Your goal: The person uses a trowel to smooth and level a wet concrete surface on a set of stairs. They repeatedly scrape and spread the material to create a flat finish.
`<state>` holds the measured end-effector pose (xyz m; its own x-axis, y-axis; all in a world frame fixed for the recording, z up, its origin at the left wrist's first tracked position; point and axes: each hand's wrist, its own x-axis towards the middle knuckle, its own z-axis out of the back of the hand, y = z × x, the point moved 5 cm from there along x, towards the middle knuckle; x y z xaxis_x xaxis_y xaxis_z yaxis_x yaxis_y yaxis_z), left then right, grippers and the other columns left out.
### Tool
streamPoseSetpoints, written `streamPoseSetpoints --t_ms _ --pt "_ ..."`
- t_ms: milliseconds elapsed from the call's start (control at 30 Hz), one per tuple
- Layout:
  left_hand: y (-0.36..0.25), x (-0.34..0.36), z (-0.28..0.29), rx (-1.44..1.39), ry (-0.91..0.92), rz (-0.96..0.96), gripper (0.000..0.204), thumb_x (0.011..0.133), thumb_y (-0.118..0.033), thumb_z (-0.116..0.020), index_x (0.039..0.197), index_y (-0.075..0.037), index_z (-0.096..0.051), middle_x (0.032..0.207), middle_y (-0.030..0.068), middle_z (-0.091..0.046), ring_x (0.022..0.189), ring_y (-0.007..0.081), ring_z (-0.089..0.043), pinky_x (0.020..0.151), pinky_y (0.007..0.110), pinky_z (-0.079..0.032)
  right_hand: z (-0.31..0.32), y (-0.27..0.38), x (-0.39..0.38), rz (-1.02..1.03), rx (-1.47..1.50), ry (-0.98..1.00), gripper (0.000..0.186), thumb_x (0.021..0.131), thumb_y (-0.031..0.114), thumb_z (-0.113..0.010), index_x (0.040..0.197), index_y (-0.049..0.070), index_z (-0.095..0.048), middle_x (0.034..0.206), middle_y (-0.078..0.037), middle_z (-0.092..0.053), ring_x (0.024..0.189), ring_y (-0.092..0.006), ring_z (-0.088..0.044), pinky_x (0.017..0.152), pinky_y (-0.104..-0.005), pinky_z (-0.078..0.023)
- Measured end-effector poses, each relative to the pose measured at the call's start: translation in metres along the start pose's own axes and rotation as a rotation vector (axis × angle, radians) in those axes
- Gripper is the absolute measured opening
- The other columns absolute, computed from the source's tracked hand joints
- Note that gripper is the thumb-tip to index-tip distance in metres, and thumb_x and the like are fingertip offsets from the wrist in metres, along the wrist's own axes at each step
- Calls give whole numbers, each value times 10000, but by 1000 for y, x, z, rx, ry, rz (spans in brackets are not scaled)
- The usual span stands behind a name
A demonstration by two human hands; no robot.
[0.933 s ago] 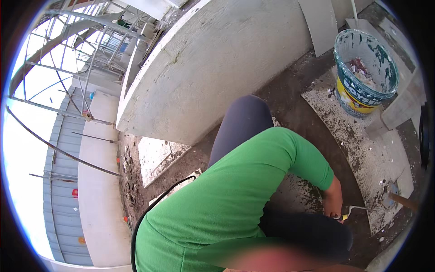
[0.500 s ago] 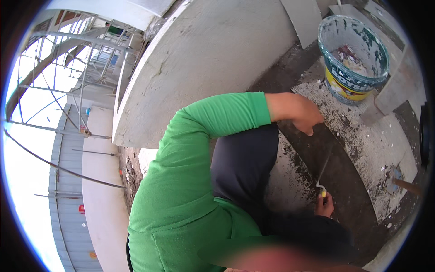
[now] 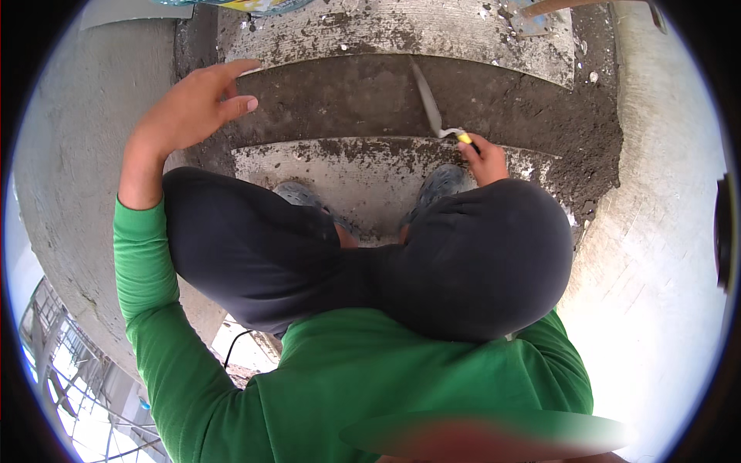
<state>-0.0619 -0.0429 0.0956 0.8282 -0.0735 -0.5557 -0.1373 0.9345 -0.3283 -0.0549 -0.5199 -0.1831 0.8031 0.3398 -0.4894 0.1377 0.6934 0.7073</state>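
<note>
My right hand (image 3: 488,160) is closed around the yellow and black handle of a small pointed trowel (image 3: 429,100). Its metal blade rests on, or just over, a dark strip of wet mortar (image 3: 332,100), with the tip toward the far side. On the left, my left hand (image 3: 193,106) is empty, index finger stretched toward the left corner of the far speckled board (image 3: 370,32) and thumb apart. Whether that fingertip touches the board, I cannot tell. A near speckled board (image 3: 363,185) lies between the mortar and my shoes.
Smooth grey walls rise at the left (image 3: 85,116) and right (image 3: 664,154). Crumbly mortar (image 3: 594,158) is heaped by the right wall. At the far edge are part of a bucket (image 3: 266,6) and a flat metal tool (image 3: 531,21) with a wooden handle.
The view has swung round, so the mortar strip lies across it and most of the bucket is out of sight. My right hand still holds the trowel; my left hand remains empty.
</note>
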Motion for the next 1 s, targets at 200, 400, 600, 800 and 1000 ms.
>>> streamPoseSetpoints --t_ms 200,400,600,800,1000 --pt "-1 10 0 -117 95 27 585 1063 -297 -732 1609 -166 -567 972 53 -661 781 160 -566 756 357 -521 -36 47 -24 66 61 142 368 1078 332 -712 1280 31 -774 834 -187 -773 717 -301 -737 728 -456 -575" --pt "0 16 -4 14 41 -40 594 1058 -305 -735 1614 -184 -565 993 58 -666 804 165 -581 773 359 -528 -77 77 16 103 9 284 407 1057 382 -732 1291 50 -769 871 -225 -752 763 -411 -709 752 -492 -548" --pt "19 2 -9 -45 44 38 596 1063 -299 -732 1617 -174 -552 1026 45 -665 814 137 -567 773 342 -522 45 -12 -27 -153 -60 -4 362 1076 311 -723 1327 54 -772 765 -141 -737 662 -207 -659 671 -422 -522" --pt "7 0 1 -148 87 115 591 1054 -281 -747 1606 -171 -566 1013 28 -636 797 107 -539 746 305 -505 95 -100 -69 -233 8 -410 340 1099 265 -696 1341 40 -775 802 -103 -769 617 -151 -628 599 -374 -514" --pt "-6 14 -3 -33 58 -15 592 1045 -272 -754 1598 -167 -571 995 48 -660 752 124 -559 709 326 -508 -10 19 -16 95 -158 6 373 1083 328 -712 1320 47 -778 868 -197 -788 749 -220 -747 737 -428 -582"
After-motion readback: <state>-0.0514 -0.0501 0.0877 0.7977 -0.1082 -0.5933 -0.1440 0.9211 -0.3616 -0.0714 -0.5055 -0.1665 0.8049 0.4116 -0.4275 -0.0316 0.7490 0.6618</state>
